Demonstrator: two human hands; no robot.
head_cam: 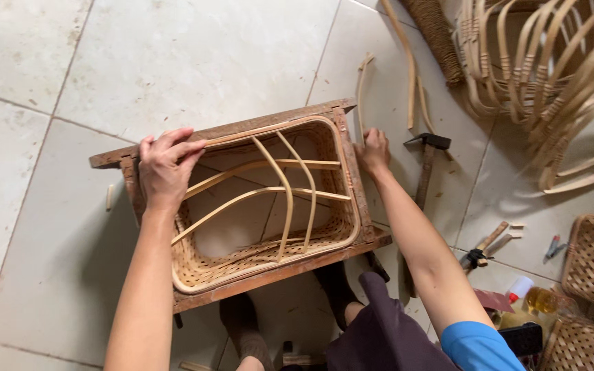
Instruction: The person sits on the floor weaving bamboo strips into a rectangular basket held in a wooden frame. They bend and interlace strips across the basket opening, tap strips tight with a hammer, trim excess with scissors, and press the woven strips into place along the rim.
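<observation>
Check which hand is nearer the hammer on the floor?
Right. The right hand grips the basket's edge just beside the hammer; the left hand rests on the basket's far side.

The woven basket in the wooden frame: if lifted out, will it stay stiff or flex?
The woven basket is probably light: thin strips, open bottom. It likely flexes somewhat, though its rim and curved ribs should stiffen it. The wooden frame hugs it, so it may stick.

A rectangular woven rattan basket sits inside a wooden frame, open side up, crossed by curved bamboo ribs, between both grips.
</observation>
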